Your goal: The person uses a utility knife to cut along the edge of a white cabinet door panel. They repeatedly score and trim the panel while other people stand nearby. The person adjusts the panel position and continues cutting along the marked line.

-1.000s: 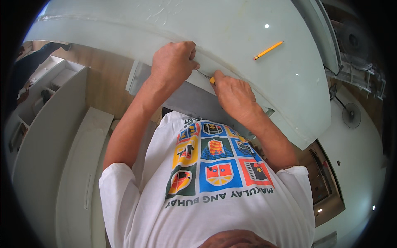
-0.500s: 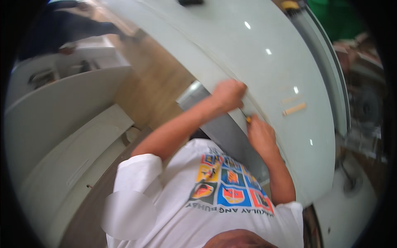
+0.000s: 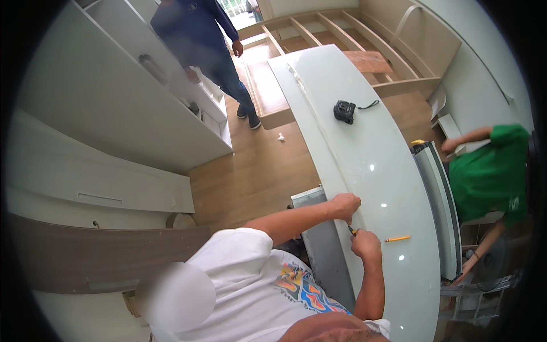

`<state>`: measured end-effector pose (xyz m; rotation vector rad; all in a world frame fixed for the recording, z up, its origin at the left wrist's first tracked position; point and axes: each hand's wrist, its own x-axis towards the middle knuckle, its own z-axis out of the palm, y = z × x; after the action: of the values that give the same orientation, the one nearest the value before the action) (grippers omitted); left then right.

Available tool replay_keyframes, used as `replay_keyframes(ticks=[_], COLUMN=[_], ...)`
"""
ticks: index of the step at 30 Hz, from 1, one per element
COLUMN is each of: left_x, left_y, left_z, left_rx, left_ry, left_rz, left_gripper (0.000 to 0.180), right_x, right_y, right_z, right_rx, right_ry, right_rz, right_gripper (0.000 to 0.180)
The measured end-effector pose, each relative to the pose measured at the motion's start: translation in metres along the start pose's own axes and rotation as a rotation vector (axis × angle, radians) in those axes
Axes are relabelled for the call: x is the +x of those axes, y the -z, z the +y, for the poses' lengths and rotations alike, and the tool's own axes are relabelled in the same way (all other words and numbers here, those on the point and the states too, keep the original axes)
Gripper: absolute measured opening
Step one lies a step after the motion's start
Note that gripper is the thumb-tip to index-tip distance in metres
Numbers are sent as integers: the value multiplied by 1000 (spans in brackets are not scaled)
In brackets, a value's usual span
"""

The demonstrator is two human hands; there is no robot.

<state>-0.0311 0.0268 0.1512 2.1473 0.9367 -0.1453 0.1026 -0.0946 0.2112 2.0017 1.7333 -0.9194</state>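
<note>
Glossy, smooth pale-green glass worktop (image 3: 364, 148) mirroring ceiling lights, matt wooden plank floor (image 3: 256, 171), matt white laminate cabinet panels (image 3: 97, 97), wooden pencil (image 3: 397, 239), black plastic tape measure (image 3: 344, 110)

Our left hand (image 3: 345, 205) pressing the edge of the long pale glossy panel (image 3: 364, 154), our right hand (image 3: 366, 245) gripping a small tool (image 3: 352, 230) beside it, pencil (image 3: 397, 239) nearby, black tape measure (image 3: 345, 110) farther along, green-shirted person (image 3: 484, 171) opposite us.

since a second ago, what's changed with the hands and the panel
The view swung wider, bringing in a tape measure and two other people. Both hands stayed at the glossy white panel's near edge: left hand pressing, right hand gripping a small tool. The pencil lies unmoved.
</note>
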Motion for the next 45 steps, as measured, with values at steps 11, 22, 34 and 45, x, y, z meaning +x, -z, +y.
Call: replay_keyframes(ticks=[11, 22, 34, 45], left_x=[13, 61, 43, 8], left_y=[3, 131, 248, -51], left_z=[-3, 1, 257, 44], left_rx=[-7, 248, 228, 165], left_ry=[-34, -357, -349, -146], left_rz=[-67, 152, 606, 590], left_gripper=[36, 33, 77, 42], right_x=[-87, -141, -167, -172], right_y=[-32, -148, -179, -177], right_z=[75, 54, 114, 129], right_rx=[477, 636, 1046, 1451], right_ry=[43, -173, -201, -129], right_rz=[413, 542, 533, 560], right_gripper=[28, 31, 38, 38])
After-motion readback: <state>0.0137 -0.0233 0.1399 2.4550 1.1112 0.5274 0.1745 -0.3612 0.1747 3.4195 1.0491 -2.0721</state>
